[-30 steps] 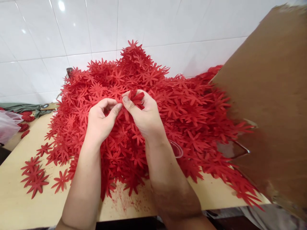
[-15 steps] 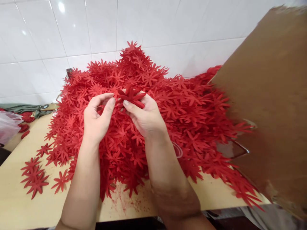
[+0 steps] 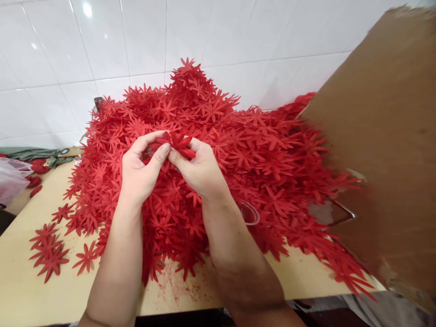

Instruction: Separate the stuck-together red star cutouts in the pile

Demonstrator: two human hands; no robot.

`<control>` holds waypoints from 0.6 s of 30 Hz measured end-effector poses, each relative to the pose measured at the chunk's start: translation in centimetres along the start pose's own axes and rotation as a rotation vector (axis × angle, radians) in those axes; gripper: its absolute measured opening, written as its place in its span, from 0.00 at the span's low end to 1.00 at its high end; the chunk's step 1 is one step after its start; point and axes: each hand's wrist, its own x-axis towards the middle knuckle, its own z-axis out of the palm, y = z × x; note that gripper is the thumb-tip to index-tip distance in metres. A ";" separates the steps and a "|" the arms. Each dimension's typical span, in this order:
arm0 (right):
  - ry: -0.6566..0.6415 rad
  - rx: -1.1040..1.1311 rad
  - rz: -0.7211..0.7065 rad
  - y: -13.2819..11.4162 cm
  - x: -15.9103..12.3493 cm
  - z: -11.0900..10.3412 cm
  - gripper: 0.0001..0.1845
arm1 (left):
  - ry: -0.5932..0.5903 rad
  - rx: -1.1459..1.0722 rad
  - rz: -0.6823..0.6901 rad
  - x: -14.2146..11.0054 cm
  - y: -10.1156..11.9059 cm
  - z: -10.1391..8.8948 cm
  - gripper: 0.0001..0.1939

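Note:
Between my two hands is a red flower-shaped cutout (image 3: 179,140) with several narrow petals, possibly more than one stacked together. My right hand (image 3: 202,170) pinches it from the right, thumb on top and fingers hidden beneath. From the left, my left hand (image 3: 141,168) closes thumb and forefinger on its near left edge. The two thumb tips almost meet. Both hands are held over a large heap of the same red flower cutouts (image 3: 272,159).
A pale wooden table (image 3: 20,272) carries the heap, with a few loose red flowers (image 3: 51,256) at the left. A large brown cardboard piece (image 3: 381,136) stands at the right. White tiles (image 3: 272,27) rise behind. A clear plastic bag (image 3: 12,179) lies far left.
My right hand has moved left with the red flower, and my left hand has shifted slightly right. My left thumb and finger, apart from the flower before, now pinch its edge.

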 end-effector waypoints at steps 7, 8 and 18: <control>-0.086 0.050 0.035 -0.6 -0.2 0.2 0.21 | 0.048 -0.072 -0.086 0.3 -0.1 -0.5 0.10; -0.103 0.064 0.047 -0.6 -0.2 0.2 0.21 | 0.064 -0.076 -0.083 0.3 -0.1 -0.6 0.10; 0.048 -0.010 0.048 0.3 -0.2 0.7 0.18 | 0.175 0.091 0.000 0.2 -0.6 -0.4 0.07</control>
